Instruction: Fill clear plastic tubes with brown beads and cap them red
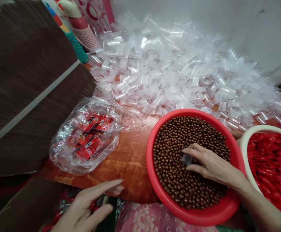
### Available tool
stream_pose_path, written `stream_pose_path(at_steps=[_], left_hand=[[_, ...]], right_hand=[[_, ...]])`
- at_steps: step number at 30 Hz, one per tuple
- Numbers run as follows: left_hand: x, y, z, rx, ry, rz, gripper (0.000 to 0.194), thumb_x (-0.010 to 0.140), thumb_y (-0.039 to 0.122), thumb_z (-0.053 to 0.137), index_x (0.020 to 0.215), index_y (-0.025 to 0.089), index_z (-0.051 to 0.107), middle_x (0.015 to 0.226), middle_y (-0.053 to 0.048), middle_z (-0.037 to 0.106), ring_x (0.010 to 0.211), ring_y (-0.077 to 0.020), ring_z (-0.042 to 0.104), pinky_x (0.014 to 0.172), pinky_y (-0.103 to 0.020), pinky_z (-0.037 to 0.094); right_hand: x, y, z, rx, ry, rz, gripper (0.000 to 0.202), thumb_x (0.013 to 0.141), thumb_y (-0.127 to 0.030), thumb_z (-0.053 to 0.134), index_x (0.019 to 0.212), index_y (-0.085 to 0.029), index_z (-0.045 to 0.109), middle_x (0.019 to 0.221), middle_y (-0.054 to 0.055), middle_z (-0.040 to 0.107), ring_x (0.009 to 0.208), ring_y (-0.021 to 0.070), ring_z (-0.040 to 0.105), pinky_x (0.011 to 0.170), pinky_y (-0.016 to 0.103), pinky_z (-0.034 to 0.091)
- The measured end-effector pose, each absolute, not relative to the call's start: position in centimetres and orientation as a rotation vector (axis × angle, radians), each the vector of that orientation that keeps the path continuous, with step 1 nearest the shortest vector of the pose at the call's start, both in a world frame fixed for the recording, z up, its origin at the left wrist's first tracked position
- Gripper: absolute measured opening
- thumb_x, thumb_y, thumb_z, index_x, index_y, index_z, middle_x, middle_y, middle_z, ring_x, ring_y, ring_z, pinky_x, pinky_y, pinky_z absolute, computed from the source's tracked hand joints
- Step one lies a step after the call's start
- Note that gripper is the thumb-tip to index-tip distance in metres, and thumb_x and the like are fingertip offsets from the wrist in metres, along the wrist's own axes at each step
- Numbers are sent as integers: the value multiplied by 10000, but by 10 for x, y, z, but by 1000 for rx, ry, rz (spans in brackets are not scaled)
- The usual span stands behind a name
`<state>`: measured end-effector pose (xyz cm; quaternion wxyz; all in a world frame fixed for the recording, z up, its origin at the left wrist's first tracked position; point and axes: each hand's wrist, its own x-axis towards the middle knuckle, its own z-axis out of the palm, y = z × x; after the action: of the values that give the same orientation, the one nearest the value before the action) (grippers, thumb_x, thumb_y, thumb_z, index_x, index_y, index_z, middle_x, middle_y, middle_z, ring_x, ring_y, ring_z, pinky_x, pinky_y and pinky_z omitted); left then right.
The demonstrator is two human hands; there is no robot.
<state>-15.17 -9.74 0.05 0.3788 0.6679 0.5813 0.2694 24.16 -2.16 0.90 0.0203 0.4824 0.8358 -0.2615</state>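
Observation:
My right hand reaches into a red basin filled with small round brown balls. Between its thumb and fingers is a small clear plastic container, which touches the balls. Near the table's front edge, my left hand hangs with fingers stretched apart and nothing in them. Beyond that hand, a clear plastic bag holds several small red printed packets.
A wide heap of clear plastic containers covers the back of the wooden table. To the right stands a cream-rimmed tub of red plastic pieces. A large strapped brown carton and a flask occupy the left.

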Motion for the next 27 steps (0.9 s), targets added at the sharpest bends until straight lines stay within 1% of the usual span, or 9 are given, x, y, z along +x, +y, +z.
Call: stream_pose_path(at_steps=[3, 5, 11, 13, 15, 20, 22, 25, 27], left_hand=[[-96, -64, 5, 1811, 1202, 948, 257, 823, 227, 687, 1078, 240, 715, 787, -23, 770, 676, -166, 721, 665, -229, 570], [-62, -49, 2, 1863, 1007, 1131, 218, 835, 172, 658, 1050, 193, 686, 732, -32, 730, 645, -154, 683, 649, -247, 547], [-17, -44, -16, 2191, 932, 1245, 179, 807, 58, 619, 960, 150, 635, 734, -59, 722, 641, -166, 645, 640, -300, 471], [-16, -46, -18, 2266, 916, 1198, 178, 811, 49, 602, 958, 146, 628, 713, -55, 717, 623, -166, 629, 622, -303, 445], [-15, -47, -18, 2288, 912, 1159, 181, 813, 58, 597, 971, 141, 626, 726, -62, 718, 635, -173, 625, 620, -312, 440], [-18, -45, -12, 2212, 883, 1142, 242, 803, 90, 600, 1042, 124, 607, 828, -92, 727, 711, -195, 646, 657, -336, 480], [-21, -44, -7, 2181, 871, 1091, 314, 825, 133, 600, 1137, 117, 578, 946, -118, 727, 833, -219, 662, 743, -363, 514], [-21, -42, 2, 2205, 862, 896, 528, 869, 297, 636, 1330, 98, 471, 1166, -172, 675, 1071, -283, 622, 924, -440, 505], [-18, -41, 6, 2246, 884, 768, 620, 870, 337, 654, 1394, 99, 424, 1230, -188, 635, 1125, -313, 588, 968, -486, 486]], right_hand=[[234, -24, 7, 1574, 2474, -512, 329, 898, -226, 608, 1224, -193, 584, 1076, 99, 595, 790, 206, 686, 709, 333, 555], [224, -26, 9, 1496, 2418, -429, 256, 884, -180, 602, 1140, -171, 613, 1006, 92, 604, 718, 196, 676, 650, 305, 525], [199, -24, 22, 1229, 2455, -622, 275, 827, -136, 649, 1101, -145, 622, 1015, 101, 644, 834, 235, 680, 750, 324, 508], [199, -18, 23, 1212, 2452, -784, 252, 813, -159, 676, 1059, -138, 622, 996, 96, 661, 890, 243, 671, 779, 323, 498], [202, -10, 20, 1222, 2396, -1033, 247, 798, -225, 717, 1012, -145, 624, 901, 55, 672, 840, 215, 660, 732, 292, 483], [214, 8, 5, 1279, 2058, -1750, 501, 692, -432, 820, 1069, -174, 614, 677, -63, 580, 607, 119, 554, 529, 210, 386], [216, 10, -1, 1286, 1914, -1974, 561, 634, -443, 857, 1058, -173, 608, 673, -76, 566, 594, 99, 524, 513, 194, 375], [218, 12, -6, 1257, 1689, -2299, 612, 533, -404, 916, 1008, -170, 610, 671, -91, 562, 569, 68, 484, 506, 174, 376], [219, 11, -8, 1181, 1529, -2521, 621, 491, -362, 938, 980, -168, 608, 694, -89, 587, 567, 53, 495, 524, 165, 402]])
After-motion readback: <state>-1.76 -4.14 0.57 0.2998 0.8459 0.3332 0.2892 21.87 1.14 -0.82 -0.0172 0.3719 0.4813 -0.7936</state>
